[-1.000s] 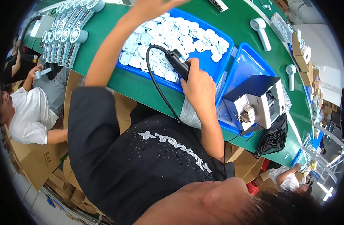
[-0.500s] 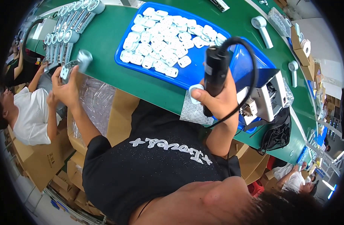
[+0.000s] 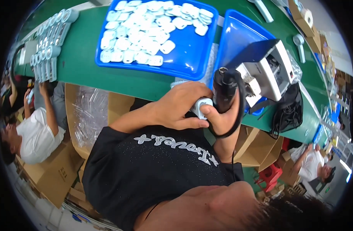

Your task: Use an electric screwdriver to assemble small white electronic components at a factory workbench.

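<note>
My left hand (image 3: 176,102) is closed round a pale blue handheld fan; its grip hides most of the fan. Against its end, my right thumb presses a small pale blue cover piece (image 3: 202,107); whether the piece is seated cannot be made out. My right hand (image 3: 226,119) also grips a black electric screwdriver (image 3: 225,86) with a looped cable, held upright and beside the fan. Both hands meet in front of my chest, at the near edge of the bench. Beyond them, a blue tray (image 3: 190,63) holds many similar pale covers.
Rows of pale blue handheld fans (image 3: 45,63) lie on the green bench (image 3: 82,57) at left. To the right stand a second blue tray (image 3: 238,29), a white-and-black machine (image 3: 267,79) and a black bag (image 3: 288,109). A cardboard box with clear plastic bags (image 3: 88,111) sits below; co-workers flank both sides.
My left hand has brought the fan from the far left to the middle, against my right hand. My right hand has lowered slightly, still holding the screwdriver and cover. The view has shifted.
</note>
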`<act>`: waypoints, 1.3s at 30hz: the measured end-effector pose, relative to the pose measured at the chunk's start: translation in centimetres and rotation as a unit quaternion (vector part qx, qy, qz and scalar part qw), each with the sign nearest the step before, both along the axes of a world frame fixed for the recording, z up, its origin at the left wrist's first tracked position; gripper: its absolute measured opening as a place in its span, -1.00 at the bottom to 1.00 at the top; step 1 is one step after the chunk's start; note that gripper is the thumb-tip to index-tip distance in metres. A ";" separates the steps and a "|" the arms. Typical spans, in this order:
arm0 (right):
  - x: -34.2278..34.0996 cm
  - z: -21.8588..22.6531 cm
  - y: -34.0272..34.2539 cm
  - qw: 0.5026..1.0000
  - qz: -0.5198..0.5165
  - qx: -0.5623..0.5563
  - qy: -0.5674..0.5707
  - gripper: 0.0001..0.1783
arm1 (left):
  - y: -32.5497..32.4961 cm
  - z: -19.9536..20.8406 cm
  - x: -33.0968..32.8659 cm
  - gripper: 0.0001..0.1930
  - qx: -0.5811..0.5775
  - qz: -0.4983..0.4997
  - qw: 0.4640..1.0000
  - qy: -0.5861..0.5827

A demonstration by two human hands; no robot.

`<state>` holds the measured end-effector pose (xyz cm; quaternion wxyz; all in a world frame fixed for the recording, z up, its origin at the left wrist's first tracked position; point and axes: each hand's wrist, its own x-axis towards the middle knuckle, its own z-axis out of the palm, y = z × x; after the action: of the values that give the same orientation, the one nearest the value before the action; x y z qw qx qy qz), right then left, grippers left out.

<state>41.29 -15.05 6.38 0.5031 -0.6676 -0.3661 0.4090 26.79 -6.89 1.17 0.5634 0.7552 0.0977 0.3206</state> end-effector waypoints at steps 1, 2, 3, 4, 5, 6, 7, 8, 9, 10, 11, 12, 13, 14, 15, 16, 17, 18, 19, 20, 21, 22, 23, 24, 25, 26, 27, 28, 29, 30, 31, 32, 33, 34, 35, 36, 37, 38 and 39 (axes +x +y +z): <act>0.3 -0.3 -0.4 0.997 -0.016 0.001 -0.070 -0.13 | -0.3 -0.5 0.7 -0.47 -0.008 0.021 1.000 -0.019; 0.8 -1.3 -1.1 0.995 -0.059 0.041 -0.063 -0.15 | -0.5 -0.6 1.2 -0.47 -0.013 0.008 1.000 -0.022; 1.4 -2.1 -1.7 0.990 -0.098 0.081 -0.055 -0.17 | -0.5 -0.7 1.7 -0.48 0.001 -0.008 0.999 -0.034; 1.9 -0.7 -1.6 0.960 -0.100 0.175 0.194 -0.22 | -0.4 -1.1 2.0 -0.48 0.016 -0.019 0.999 -0.042; 2.7 0.5 -1.1 0.960 -0.104 0.172 0.196 -0.22 | -0.2 -1.5 2.2 -0.48 0.031 -0.027 0.998 -0.049; 3.7 1.6 -0.3 0.944 -0.105 0.288 0.120 -0.27 | -0.1 -1.8 2.3 -0.49 0.046 -0.032 0.997 -0.055; 4.7 3.1 0.1 0.911 -0.109 0.397 0.031 -0.27 | -0.2 -1.8 2.6 -0.49 0.038 -0.040 0.997 -0.060; 5.8 3.7 0.2 0.859 -0.107 0.497 -0.059 -0.21 | -0.2 -1.7 3.0 -0.49 0.029 -0.045 0.996 -0.071; 7.3 2.7 0.4 0.859 -0.112 0.496 -0.061 -0.21 | -0.3 -1.9 3.4 -0.50 0.026 -0.050 0.995 -0.078; 8.6 1.5 0.9 0.875 -0.118 0.468 -0.035 -0.16 | -0.3 -1.9 3.7 -0.50 0.021 -0.054 0.995 -0.086; 9.7 0.8 0.7 0.889 -0.125 0.439 -0.009 -0.10 | -0.4 -1.9 3.9 -0.51 0.015 -0.059 0.994 -0.095; 10.0 0.4 1.1 0.895 -0.116 0.430 0.036 -0.12 | -0.3 -2.1 3.5 -0.51 0.015 -0.045 0.995 -0.086; 10.1 -0.1 1.4 0.898 -0.107 0.419 0.080 -0.14 | -0.3 -2.2 3.2 -0.51 0.018 -0.035 0.996 -0.079; 9.5 0.1 1.3 0.900 -0.105 0.416 0.083 -0.14 | -0.3 -2.2 3.2 -0.52 0.019 -0.035 0.996 -0.078; 8.4 0.3 0.9 0.901 -0.079 0.404 0.133 -0.15 | -0.3 -2.2 3.2 -0.52 0.019 -0.035 0.996 -0.078; 7.2 0.7 0.4 0.901 -0.053 0.391 0.182 -0.16 | -0.3 -2.3 3.3 -0.52 0.018 -0.035 0.996 -0.079; 5.7 2.8 -0.7 0.899 -0.064 0.409 0.143 -0.17 | 0.1 -2.1 4.1 -0.52 0.015 -0.048 0.995 -0.091; 4.2 4.5 -1.5 0.896 -0.066 0.421 0.122 -0.17 | 0.1 -2.3 4.2 -0.52 0.022 -0.044 0.994 -0.096; 4.0 5.9 -2.2 0.892 0.003 0.440 0.108 -0.17 | -0.2 -2.3 3.9 -0.51 0.027 -0.040 0.994 -0.094; 3.6 7.5 -3.3 0.898 0.018 0.430 0.094 -0.34 | -0.4 -2.2 3.7 -0.50 0.032 -0.036 0.994 -0.093; 3.8 8.0 -3.2 0.901 0.044 0.421 0.095 -0.51 | -0.3 -2.5 3.2 -0.50 0.041 -0.017 0.996 -0.083; 3.7 8.4 -2.9 0.904 0.043 0.415 0.092 -0.51 | -0.2 -2.5 3.4 -0.50 0.034 -0.018 0.996 -0.086; 3.5 8.7 -2.4 0.905 0.047 0.414 0.089 -0.54 | -0.1 -2.4 3.6 -0.50 0.038 -0.024 0.995 -0.086; 3.2 8.9 -1.9 0.905 0.052 0.413 0.086 -0.56 | -0.1 -2.3 3.7 -0.50 0.044 -0.028 0.995 -0.086; 3.0 8.9 -1.5 0.905 0.057 0.413 0.086 -0.57 | 0.0 -2.3 3.8 -0.50 0.050 -0.032 0.995 -0.084; 3.0 8.9 -1.1 0.904 0.063 0.414 0.087 -0.57 | 0.0 -2.3 3.7 -0.50 0.056 -0.035 0.994 -0.081; 3.0 8.8 -0.8 0.904 0.067 0.414 0.086 -0.57 | -0.1 -2.3 3.7 -0.50 0.057 -0.031 0.994 -0.084; 3.1 8.6 -0.5 0.905 0.087 0.404 0.098 -0.56 | -0.1 -2.2 3.7 -0.50 0.057 -0.032 0.994 -0.083; 3.1 8.5 -0.2 0.906 0.107 0.395 0.111 -0.55 | -0.2 -2.2 3.7 -0.50 0.057 -0.034 0.995 -0.081; 3.2 8.3 0.2 0.906 0.127 0.385 0.125 -0.53 | -0.2 -2.1 3.6 -0.50 0.057 -0.035 0.995 -0.078; 3.2 8.2 0.4 0.905 0.147 0.375 0.139 -0.52 | -0.1 -2.1 3.4 -0.51 0.057 -0.036 0.995 -0.074; 3.2 8.1 0.4 0.905 0.148 0.374 0.139 -0.52 | -0.1 -2.1 3.4 -0.51 0.056 -0.034 0.995 -0.074; 3.2 7.9 0.2 0.901 0.134 0.392 0.131 -0.52 | -0.2 -2.1 3.4 -0.51 0.053 -0.037 0.995 -0.072; 3.2 7.7 0.0 0.896 0.120 0.409 0.122 -0.52 | -0.2 -2.1 3.3 -0.51 0.050 -0.039 0.995 -0.071; 3.1 7.4 -0.3 0.891 0.106 0.427 0.112 -0.52 | -0.2 -2.0 3.3 -0.51 0.048 -0.042 0.996 -0.070; 3.0 7.1 -0.6 0.885 0.091 0.445 0.103 -0.52 | -0.2 -2.0 3.2 -0.51 0.045 -0.046 0.996 -0.068; 3.0 6.8 -0.9 0.878 0.076 0.463 0.093 -0.52 | -0.2 -2.1 3.3 -0.51 0.045 -0.046 0.996 -0.068; 3.1 6.6 -1.2 0.871 0.062 0.480 0.082 -0.52 | -0.2 -2.1 3.3 -0.51 0.044 -0.043 0.996 -0.071; 3.1 6.4 -1.4 0.863 0.046 0.498 0.071 -0.51 | -0.2 -2.2 3.4 -0.51 0.043 -0.041 0.996 -0.074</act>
<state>44.37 -16.44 12.78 0.7737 -0.2795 -0.5146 0.2418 30.18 -7.08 -1.00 0.5491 0.7561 0.0110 0.3559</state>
